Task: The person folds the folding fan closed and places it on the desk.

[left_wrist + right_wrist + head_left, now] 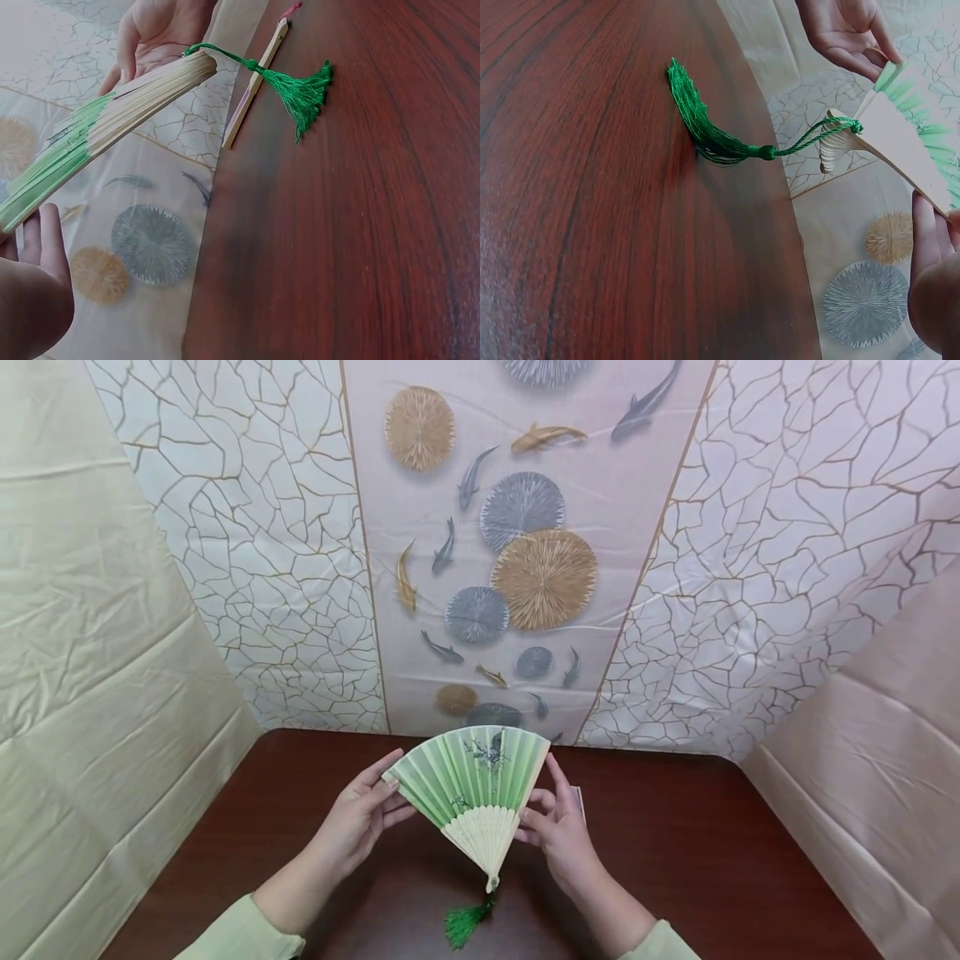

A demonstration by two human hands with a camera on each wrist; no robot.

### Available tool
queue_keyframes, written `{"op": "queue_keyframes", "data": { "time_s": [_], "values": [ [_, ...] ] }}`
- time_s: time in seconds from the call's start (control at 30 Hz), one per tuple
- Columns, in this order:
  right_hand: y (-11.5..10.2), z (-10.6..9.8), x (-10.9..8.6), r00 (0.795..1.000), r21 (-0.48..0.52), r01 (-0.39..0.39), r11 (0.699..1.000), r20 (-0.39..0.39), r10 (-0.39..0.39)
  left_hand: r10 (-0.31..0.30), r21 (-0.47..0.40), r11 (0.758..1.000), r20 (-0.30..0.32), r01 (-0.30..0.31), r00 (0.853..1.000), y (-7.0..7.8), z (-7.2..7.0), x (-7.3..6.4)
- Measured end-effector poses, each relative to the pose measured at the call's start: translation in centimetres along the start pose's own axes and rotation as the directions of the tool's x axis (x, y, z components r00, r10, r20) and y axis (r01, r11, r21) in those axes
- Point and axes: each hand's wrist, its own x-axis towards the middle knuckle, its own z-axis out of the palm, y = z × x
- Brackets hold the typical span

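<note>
A green folding fan point(468, 777) with pale wooden ribs and a dark bird-and-branch print is spread above the table in the head view. My left hand point(356, 822) pinches its left edge between thumb and fingers. At the opposite edge, my right hand point(562, 843) grips the outer rib. A green tassel point(705, 135) hangs by a cord from the pivot end, which points toward me. Beyond the fan in the left wrist view lies a slim folded fan point(259, 86) with a pink cord; in the head view my right hand mostly hides it.
The dark reddish wooden table point(675, 843) has rounded far corners. Behind it hangs a patterned cloth point(300, 568) with fish and round motifs on its middle panel. Plain beige cloth point(97, 652) borders the left side, with similar cloth on the right.
</note>
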Motion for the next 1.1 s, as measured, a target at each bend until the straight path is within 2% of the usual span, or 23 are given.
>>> {"op": "queue_keyframes", "data": {
  "time_s": [0.2, 0.57, 0.87, 1.1],
  "values": [
    [0.1, 0.1, -0.1, 1.000, 0.012, -0.013, 1.000, -0.003, 0.013, -0.029, -0.030, 0.999, 0.003, 0.029, 1.000, -0.3, 0.6, 0.2],
    [0.2, 0.6, -0.1, 0.999, 0.017, -0.007, 1.000, 0.035, 0.006, -0.021, 0.021, 1.000, 0.047, 0.020, 0.999, -1.5, 1.8, 0.8],
    [0.5, 1.0, -0.2, 0.997, 0.022, -0.022, 1.000, 0.072, 0.020, -0.073, 0.068, 0.995, 0.037, 0.070, 0.997, -2.6, 2.7, 1.2],
    [0.7, 0.6, -0.2, 0.995, 0.004, -0.026, 1.000, 0.096, 0.026, -0.089, 0.078, 0.993, 0.055, 0.085, 0.994, -3.3, 3.6, 1.7]
  ]
}}
